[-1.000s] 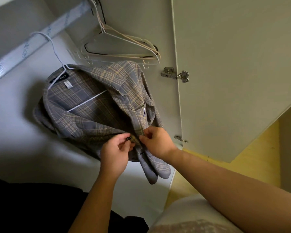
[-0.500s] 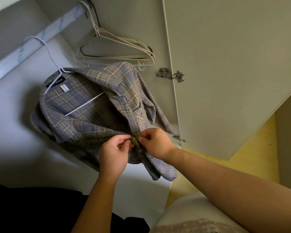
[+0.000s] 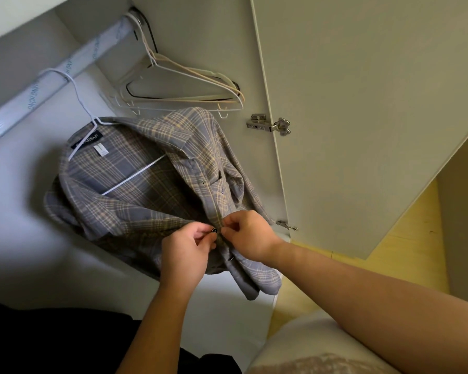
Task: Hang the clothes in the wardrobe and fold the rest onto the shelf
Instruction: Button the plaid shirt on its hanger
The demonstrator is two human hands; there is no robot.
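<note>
Both hands work the plaid shirt (image 3: 146, 201) on its white hanger (image 3: 84, 103): left hand (image 3: 185, 252) pinches a dark button (image 3: 214, 230), right hand (image 3: 247, 236) pinches the placket.

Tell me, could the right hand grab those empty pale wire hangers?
Probably, but not right away. The right hand is pinching the front of the grey and yellow plaid shirt, so it must let go first. The empty pale wire hangers hang above the shirt with nothing blocking the way.
</note>
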